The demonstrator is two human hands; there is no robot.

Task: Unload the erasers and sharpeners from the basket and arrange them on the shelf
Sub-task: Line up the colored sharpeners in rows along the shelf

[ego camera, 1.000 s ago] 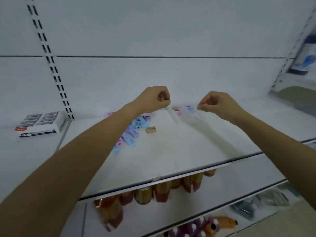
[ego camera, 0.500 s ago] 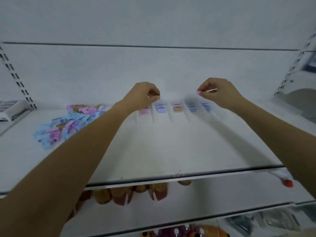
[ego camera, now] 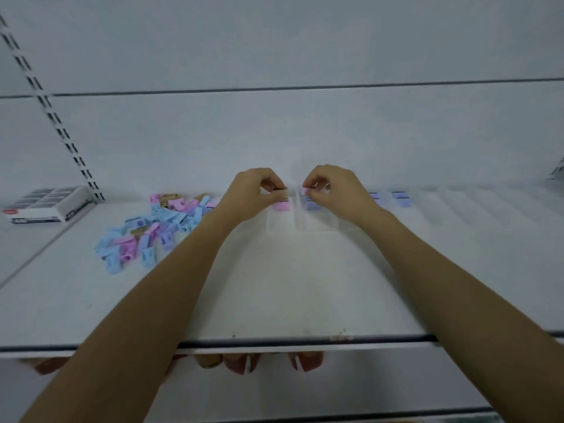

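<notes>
Since half a second ago my two hands have drawn together: they were well apart over the row, and now they sit just beside each other at the back of the shelf (ego camera: 290, 288). The left hand (ego camera: 254, 193) pinches a small tan sharpener (ego camera: 283, 192) in its fingertips, just above a pink sharpener (ego camera: 280, 206) lying between the clear dividers (ego camera: 297, 221). The right hand (ego camera: 334, 190) pinches a pink piece (ego camera: 305, 189) just above a lilac sharpener (ego camera: 312, 205). My view has swung too: the loose pile of sharpeners (ego camera: 152, 227) now lies nearer the middle, left of my hands, and the box of erasers (ego camera: 45, 203) shows fuller beyond it
</notes>
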